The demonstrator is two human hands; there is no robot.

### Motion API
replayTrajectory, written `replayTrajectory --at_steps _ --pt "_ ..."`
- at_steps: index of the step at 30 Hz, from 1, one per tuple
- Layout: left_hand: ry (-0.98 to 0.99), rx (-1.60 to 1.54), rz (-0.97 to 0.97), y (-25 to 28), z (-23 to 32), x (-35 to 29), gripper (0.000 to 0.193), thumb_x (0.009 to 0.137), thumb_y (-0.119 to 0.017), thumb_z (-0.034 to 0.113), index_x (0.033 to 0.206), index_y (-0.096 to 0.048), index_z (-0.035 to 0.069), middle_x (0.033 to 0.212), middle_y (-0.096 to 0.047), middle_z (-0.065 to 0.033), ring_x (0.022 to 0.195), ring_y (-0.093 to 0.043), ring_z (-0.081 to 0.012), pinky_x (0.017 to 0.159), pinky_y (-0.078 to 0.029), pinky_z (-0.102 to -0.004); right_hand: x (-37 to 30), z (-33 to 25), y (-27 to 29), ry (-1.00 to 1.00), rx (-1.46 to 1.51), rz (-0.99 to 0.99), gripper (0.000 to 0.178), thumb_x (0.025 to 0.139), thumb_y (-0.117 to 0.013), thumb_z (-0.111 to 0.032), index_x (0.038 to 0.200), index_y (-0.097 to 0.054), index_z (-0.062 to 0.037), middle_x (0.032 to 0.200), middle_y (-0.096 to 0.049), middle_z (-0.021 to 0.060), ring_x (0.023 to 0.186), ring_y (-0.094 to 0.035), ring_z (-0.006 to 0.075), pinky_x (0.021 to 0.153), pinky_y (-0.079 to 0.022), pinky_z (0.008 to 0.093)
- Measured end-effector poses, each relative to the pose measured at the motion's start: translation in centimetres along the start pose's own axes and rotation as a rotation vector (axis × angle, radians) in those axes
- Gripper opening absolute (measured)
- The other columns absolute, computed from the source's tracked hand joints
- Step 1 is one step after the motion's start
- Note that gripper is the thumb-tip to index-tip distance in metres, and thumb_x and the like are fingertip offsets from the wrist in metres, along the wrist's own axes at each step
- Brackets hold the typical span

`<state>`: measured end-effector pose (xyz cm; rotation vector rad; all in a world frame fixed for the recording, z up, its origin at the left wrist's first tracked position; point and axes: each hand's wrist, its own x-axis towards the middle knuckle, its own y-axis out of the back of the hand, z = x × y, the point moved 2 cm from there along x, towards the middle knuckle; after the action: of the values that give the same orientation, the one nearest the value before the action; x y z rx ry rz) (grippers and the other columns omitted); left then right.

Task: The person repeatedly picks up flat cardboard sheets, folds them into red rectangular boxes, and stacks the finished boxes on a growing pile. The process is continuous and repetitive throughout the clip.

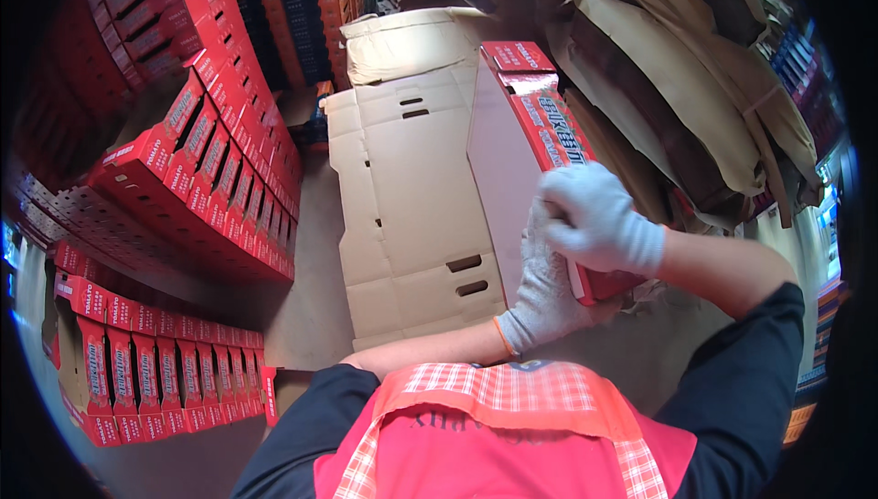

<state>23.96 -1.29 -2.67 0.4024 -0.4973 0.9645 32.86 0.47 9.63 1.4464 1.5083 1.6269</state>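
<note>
My left hand, in a grey knit glove with an orange cuff edge, lies beside the near end of a red carton. Its fingers stretch up along the carton's pale side. Just above and to the right, my right hand is closed in a fist in a similar glove. The fist meets the left fingers, and whatever it grips is hidden. Long and narrow, the carton stands on edge, with a printed red face and a pale side panel. It rests on flat brown cardboard.
Tall stacks of red printed cartons rise on the left, with a lower row beneath. Paper-wrapped bundles lean at the right. Dark and orange stacked cartons stand at the back. Grey floor shows between.
</note>
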Motion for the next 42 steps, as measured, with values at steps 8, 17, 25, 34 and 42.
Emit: replayTrajectory --at_steps 8,17,25,34,42 --pt "-0.124 0.107 -0.008 4.6 0.1 -1.0 0.095 0.061 -0.088 0.037 0.138 -0.044 0.002 0.131 -0.050 -0.0189 0.125 -0.047 -0.0365 0.104 -0.038 -0.0479 5.1 -5.3 -2.6 0.220 0.309 0.012 0.019 0.078 -0.072 -0.019 0.089 -0.061 -0.0090 0.084 -0.065 0.0072 0.078 -0.066 0.0278 0.070 -0.051 0.0379" --pt "-0.036 0.701 0.298 19.5 -1.3 -13.5 0.079 0.074 -0.083 0.047 0.134 -0.054 0.005 0.154 -0.031 -0.0277 0.142 -0.032 -0.0441 0.114 -0.030 -0.0500 -0.3 -3.6 -6.5 0.136 0.871 -0.225 0.057 0.079 -0.079 -0.026 0.124 -0.056 -0.0003 0.117 -0.059 0.0179 0.107 -0.059 0.0292 0.094 -0.048 0.0356" --pt "1.298 0.954 0.743 18.1 0.5 -46.5 0.056 0.090 -0.065 0.024 0.138 -0.050 -0.002 0.141 -0.051 -0.0232 0.133 -0.047 -0.0346 0.113 -0.036 -0.0399 -4.0 -4.6 -21.4 0.279 0.320 -0.472 0.085 0.068 -0.078 -0.025 0.139 -0.038 0.0000 0.116 -0.060 0.0172 0.104 -0.060 0.0352 0.088 -0.047 0.0464" --pt "1.994 0.406 0.603 5.8 3.0 -63.9 0.064 0.090 -0.055 0.044 0.141 -0.049 0.007 0.140 -0.052 -0.0206 0.129 -0.051 -0.0359 0.107 -0.041 -0.0433 0.4 -12.7 -18.5 0.552 0.088 -0.625 0.093 0.064 -0.082 -0.022 0.142 -0.037 0.0024 0.123 -0.056 0.0190 0.113 -0.055 0.0360 0.096 -0.042 0.0459" --pt "1.383 0.631 0.329 13.2 -2.8 -62.2 0.046 0.090 -0.050 0.032 0.129 -0.058 0.008 0.129 -0.061 -0.0167 0.115 -0.060 -0.0344 0.100 -0.046 -0.0451 4.4 -33.0 -29.5 1.069 -0.063 -0.679 0.089 0.066 -0.082 -0.038 0.136 -0.045 0.0009 0.111 -0.061 0.0140 0.104 -0.060 0.0304 0.088 -0.046 0.0422"
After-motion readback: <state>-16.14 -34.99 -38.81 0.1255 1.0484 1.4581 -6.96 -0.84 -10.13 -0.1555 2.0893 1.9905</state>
